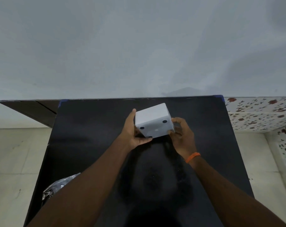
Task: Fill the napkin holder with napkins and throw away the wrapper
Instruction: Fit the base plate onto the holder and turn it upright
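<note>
A white box-shaped napkin holder is tilted above the black table, its underside with dark round feet turned towards me. My left hand grips its left side and lower edge. My right hand, with an orange band on the wrist, holds the right side, fingers curled at the corner. No napkins show. A crinkled clear plastic wrapper lies at the table's left edge, partly hidden by my left forearm.
A pale wall rises just behind the table's far edge. A dark brown low surface sits at the back left. Pale floor tiles lie on both sides, and a flower-patterned surface stands to the right.
</note>
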